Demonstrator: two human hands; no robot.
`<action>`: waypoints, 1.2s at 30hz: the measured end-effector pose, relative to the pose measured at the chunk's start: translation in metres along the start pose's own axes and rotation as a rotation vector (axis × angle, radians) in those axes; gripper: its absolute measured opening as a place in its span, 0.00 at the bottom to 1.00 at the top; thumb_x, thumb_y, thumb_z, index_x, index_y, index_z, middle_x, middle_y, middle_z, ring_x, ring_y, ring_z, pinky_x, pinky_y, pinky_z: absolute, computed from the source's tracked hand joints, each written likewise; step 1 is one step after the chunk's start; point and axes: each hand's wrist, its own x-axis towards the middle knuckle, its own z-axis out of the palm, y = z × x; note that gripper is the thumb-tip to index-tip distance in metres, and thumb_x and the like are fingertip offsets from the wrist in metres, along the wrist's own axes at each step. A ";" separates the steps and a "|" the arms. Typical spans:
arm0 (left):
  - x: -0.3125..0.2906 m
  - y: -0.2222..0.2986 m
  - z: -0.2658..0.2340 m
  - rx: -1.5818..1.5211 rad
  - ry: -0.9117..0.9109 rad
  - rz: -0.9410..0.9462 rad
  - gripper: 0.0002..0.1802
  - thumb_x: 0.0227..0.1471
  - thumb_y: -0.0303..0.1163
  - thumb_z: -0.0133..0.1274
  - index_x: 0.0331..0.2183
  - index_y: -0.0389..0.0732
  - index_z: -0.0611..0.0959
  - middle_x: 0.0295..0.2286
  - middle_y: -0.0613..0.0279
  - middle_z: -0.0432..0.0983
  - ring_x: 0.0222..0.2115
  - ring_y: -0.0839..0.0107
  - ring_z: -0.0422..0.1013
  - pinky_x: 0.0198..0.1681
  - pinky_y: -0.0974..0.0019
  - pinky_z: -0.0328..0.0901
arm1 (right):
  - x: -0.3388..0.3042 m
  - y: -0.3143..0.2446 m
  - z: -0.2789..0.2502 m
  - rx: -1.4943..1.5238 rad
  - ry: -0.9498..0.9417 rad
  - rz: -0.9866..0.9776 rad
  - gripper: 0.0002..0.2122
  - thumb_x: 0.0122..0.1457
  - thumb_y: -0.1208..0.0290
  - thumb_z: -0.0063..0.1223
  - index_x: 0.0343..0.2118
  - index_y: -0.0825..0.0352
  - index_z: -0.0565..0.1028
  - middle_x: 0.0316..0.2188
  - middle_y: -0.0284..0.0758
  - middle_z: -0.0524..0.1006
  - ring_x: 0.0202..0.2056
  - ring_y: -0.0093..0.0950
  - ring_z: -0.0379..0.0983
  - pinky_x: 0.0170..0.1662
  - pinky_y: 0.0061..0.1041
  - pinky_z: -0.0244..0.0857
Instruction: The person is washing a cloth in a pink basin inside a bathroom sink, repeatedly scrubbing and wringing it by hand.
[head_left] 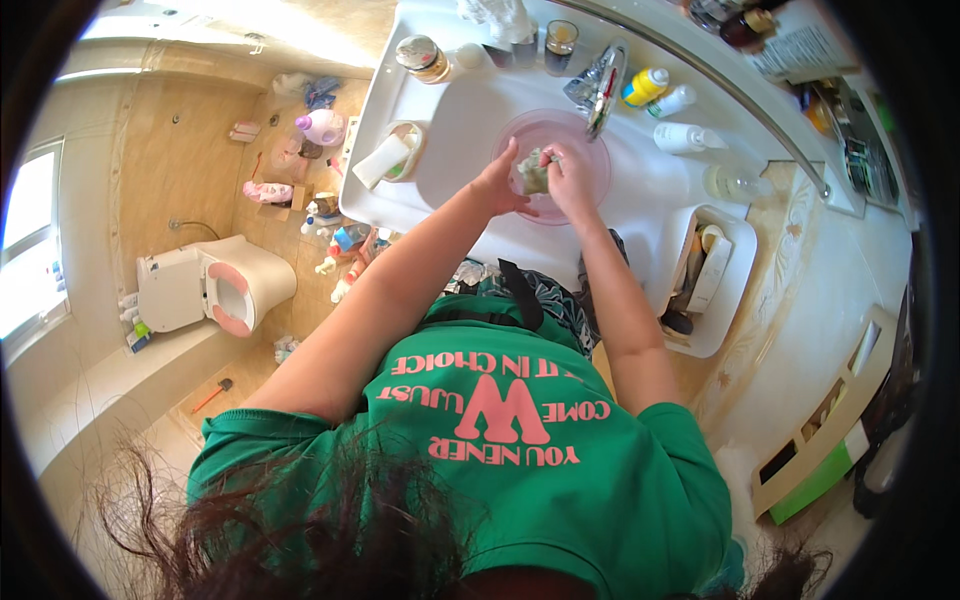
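Observation:
My two hands meet over a pink translucent basin that sits in the white sink. My right hand has its fingers closed on a small pale green, crumpled-looking thing; its exact kind is too blurred to tell. My left hand is beside it on the left, thumb stretched up and fingers spread below, nearly touching the pale green thing. The chrome faucet rises just beyond my right hand. What lies in the basin under my hands is mostly hidden.
Along the sink's back stand a lidded jar, a dark glass, a yellow bottle and a white pump bottle. A soap-dish-like container rests on the left rim. Right of the sink is a white tub holding brushes.

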 end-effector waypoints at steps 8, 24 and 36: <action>0.024 0.016 -0.009 -0.071 -0.480 0.059 0.31 0.49 0.57 0.30 0.44 0.43 0.65 0.41 0.55 0.63 0.45 0.59 0.59 0.48 0.55 0.52 | -0.030 -0.087 0.018 0.151 0.036 -0.221 0.05 0.40 0.85 0.40 0.18 0.67 0.65 0.19 0.35 0.67 0.27 0.34 0.64 0.32 0.30 0.57; 0.014 -0.018 0.023 0.102 0.087 0.452 0.18 0.53 0.41 0.38 0.37 0.35 0.69 0.32 0.60 0.67 0.30 0.71 0.67 0.32 0.66 0.65 | -0.001 -0.007 0.010 -0.099 0.240 -0.020 0.03 0.42 0.82 0.41 0.22 0.67 0.64 0.23 0.40 0.68 0.28 0.40 0.66 0.31 0.35 0.60; -0.012 0.011 -0.006 0.320 0.192 0.225 0.24 0.51 0.39 0.41 0.46 0.37 0.60 0.45 0.50 0.58 0.41 0.55 0.62 0.42 0.58 0.61 | -0.020 0.071 -0.017 -0.714 -0.322 0.330 0.15 0.43 0.70 0.47 0.38 0.51 0.72 0.53 0.36 0.53 0.55 0.40 0.43 0.50 0.54 0.42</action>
